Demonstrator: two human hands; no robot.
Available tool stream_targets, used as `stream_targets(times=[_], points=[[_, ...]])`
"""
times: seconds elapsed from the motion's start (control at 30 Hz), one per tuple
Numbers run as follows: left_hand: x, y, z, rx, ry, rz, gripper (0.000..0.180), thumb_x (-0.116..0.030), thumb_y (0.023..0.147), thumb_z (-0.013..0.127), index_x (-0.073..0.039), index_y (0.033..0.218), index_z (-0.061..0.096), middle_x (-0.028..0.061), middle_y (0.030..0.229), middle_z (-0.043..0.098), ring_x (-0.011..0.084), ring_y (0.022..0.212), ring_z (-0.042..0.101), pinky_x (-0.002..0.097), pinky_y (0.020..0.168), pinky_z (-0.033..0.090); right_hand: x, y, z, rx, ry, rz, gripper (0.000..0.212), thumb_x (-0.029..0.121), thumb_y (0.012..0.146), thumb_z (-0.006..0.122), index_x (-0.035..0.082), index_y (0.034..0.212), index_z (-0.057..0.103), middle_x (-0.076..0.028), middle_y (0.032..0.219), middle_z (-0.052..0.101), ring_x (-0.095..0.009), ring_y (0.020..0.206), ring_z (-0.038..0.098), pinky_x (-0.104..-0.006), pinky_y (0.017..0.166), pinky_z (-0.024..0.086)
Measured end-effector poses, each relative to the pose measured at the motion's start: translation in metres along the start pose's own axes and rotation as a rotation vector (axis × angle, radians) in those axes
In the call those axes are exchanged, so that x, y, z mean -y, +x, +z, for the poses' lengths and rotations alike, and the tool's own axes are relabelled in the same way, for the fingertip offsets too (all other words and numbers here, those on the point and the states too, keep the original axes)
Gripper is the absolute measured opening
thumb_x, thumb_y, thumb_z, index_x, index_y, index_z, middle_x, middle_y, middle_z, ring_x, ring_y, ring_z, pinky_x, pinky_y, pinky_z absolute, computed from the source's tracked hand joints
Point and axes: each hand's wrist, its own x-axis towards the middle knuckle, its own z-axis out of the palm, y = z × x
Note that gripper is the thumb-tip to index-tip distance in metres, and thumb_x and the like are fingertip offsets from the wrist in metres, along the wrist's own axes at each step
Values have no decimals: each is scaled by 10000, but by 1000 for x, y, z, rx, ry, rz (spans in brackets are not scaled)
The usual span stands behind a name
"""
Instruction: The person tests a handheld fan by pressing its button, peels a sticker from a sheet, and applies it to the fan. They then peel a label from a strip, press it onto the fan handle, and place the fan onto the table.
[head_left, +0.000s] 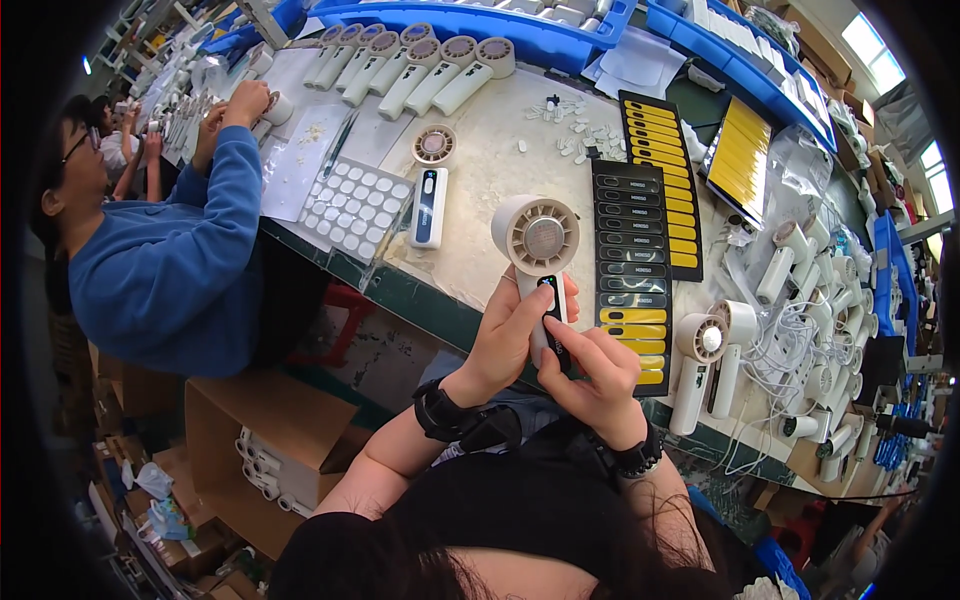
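Observation:
I hold a white handheld fan [537, 237] upright above the near table edge, its round grille facing me. My left hand [500, 335] is wrapped round the handle, with the thumb pressed on the upper part of a dark front panel [556, 345]. My right hand [600, 375] is closed at the handle's lower part, its fingertips on that same panel. Right of the fan lies a black sheet of dark label strips [630, 225]; its lower rows show yellow backing. Another fan with a dark blue handle front [429, 207] lies to the left on the table.
A row of fans [400, 75] lies at the back, before a blue bin [540, 45]. Small white parts [575, 130] are scattered near the centre. A sheet of round stickers [357, 207] lies left. Fans and cables [775, 345] crowd the right. A co-worker [170, 260] sits at left.

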Motion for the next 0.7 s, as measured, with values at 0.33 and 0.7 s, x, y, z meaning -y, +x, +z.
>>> stream_targets(times=[0.33, 0.7], points=[[1, 2, -3, -78, 81, 50, 354, -163, 934, 393, 1, 1247, 387, 104, 1005, 560, 171, 886, 569, 327, 811, 473, 8, 3, -4, 128, 54, 148, 396, 24, 668, 728, 53, 1054, 647, -51, 645, 520, -157, 498, 505, -274, 444, 404], [-5, 8, -16, -58, 13, 70, 409, -110, 892, 444, 16, 1270, 350, 97, 955, 556, 167, 833, 563, 316, 759, 474, -1, 4, -8, 181, 165, 44, 333, 15, 679, 751, 37, 1000, 668, -57, 727, 580, -147, 566, 551, -246, 498, 443]])
